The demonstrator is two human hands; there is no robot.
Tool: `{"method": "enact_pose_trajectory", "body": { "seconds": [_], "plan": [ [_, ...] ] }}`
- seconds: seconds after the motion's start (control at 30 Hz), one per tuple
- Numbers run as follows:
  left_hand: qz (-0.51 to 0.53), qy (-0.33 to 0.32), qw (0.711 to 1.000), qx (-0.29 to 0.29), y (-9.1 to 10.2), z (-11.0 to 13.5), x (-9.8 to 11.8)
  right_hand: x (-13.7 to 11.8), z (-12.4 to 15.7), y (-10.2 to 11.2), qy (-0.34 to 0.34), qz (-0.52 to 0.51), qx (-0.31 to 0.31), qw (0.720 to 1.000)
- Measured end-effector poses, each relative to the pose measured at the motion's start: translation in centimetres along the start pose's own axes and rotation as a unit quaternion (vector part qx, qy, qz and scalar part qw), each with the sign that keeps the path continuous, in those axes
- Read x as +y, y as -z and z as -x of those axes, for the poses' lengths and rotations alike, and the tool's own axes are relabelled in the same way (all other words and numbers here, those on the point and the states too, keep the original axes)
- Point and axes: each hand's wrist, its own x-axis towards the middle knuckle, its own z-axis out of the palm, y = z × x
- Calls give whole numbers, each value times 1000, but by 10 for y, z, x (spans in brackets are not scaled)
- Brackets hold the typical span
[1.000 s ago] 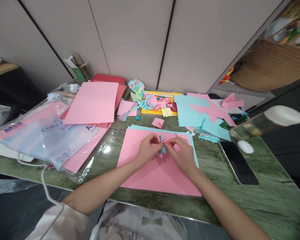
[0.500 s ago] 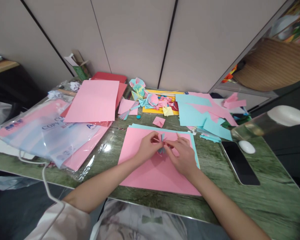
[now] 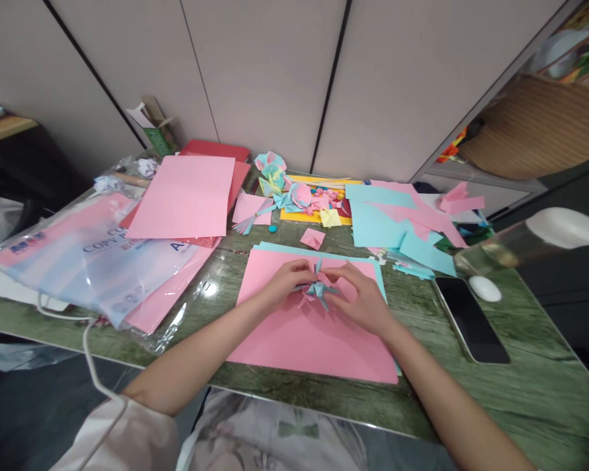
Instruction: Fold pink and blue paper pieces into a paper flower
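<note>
A folded paper flower (image 3: 318,289) with pink and light-blue points is held between both hands, low over the pink sheet. My left hand (image 3: 290,280) curls its fingers around the flower's left side. On the other side, my right hand (image 3: 356,296) grips it with thumb and fingers. Beneath lies a stack of coloured paper (image 3: 314,350), pink on top with light blue showing at its edges. Just beyond the stack sits a small folded pink square (image 3: 313,239). The hands cover parts of the flower's sides.
Finished paper flowers (image 3: 275,173) and a yellow tray (image 3: 302,214) of small colourful pieces stand at the back. Cut blue and pink sheets (image 3: 380,226) lie right of them. A phone (image 3: 471,319) and a clear bottle (image 3: 508,245) are on the right; a plastic paper bag (image 3: 103,261) is left.
The paper flower has turned so its blue-and-pink points face up more openly. My right hand has shifted its fingers to the flower's side, and the paper stack has moved slightly.
</note>
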Motion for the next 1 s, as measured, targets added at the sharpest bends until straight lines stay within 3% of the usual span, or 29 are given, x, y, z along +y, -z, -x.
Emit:
{"method": "enact_pose_trajectory", "body": {
  "seconds": [0.13, 0.43, 0.67, 0.87, 1.0],
  "plan": [
    [33, 50, 998, -29, 1, 0, 1, 5, 1, -4, 23, 38, 10, 999],
    [19, 44, 998, -33, -1, 2, 1, 18, 4, -10, 114, 125, 44, 985],
    [25, 43, 998, -26, -4, 2, -5, 10, 6, -19, 104, 123, 90, 983],
    [61, 14, 998, 6, -10, 4, -8, -3, 7, -21, 1, 118, 193, 974],
    [43, -26, 998, 36, -11, 4, -10, -6, 8, -19, 50, 135, 198, 970]
  ]
}}
